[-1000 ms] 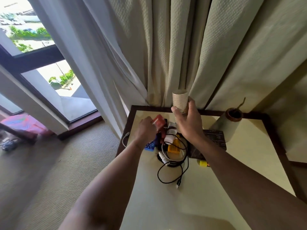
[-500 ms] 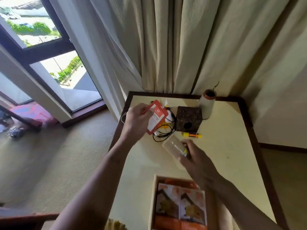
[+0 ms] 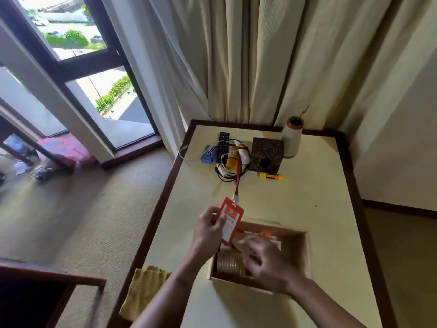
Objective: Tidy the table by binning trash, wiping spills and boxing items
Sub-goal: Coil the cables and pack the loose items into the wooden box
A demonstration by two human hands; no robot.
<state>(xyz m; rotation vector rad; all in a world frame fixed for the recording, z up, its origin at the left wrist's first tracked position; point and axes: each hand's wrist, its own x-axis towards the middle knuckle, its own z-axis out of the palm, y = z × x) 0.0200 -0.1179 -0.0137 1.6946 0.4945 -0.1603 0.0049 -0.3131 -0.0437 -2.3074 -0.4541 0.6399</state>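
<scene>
A yellow cloth (image 3: 144, 290) hangs over the near left edge of the table (image 3: 319, 209). Just past it sits an open cardboard box (image 3: 300, 252), with a stack of ribbed paper cups (image 3: 229, 265) lying on its side in the left end. The right hand (image 3: 264, 263) hovers over the box just right of the cups. It is blurred, so I cannot tell whether its fingers touch them. At the box's far left corner the left hand (image 3: 208, 229) pinches an orange badge holder (image 3: 230, 221), thumb across its face and fingers behind. Its lanyard (image 3: 238, 183) trails toward the far edge, into black cables (image 3: 222, 178), a remote (image 3: 223, 144) and a yellow tube (image 3: 232, 159). Beside these are a dark patterned box (image 3: 267, 152), a marker (image 3: 271, 176) and a vase (image 3: 291, 140).
</scene>
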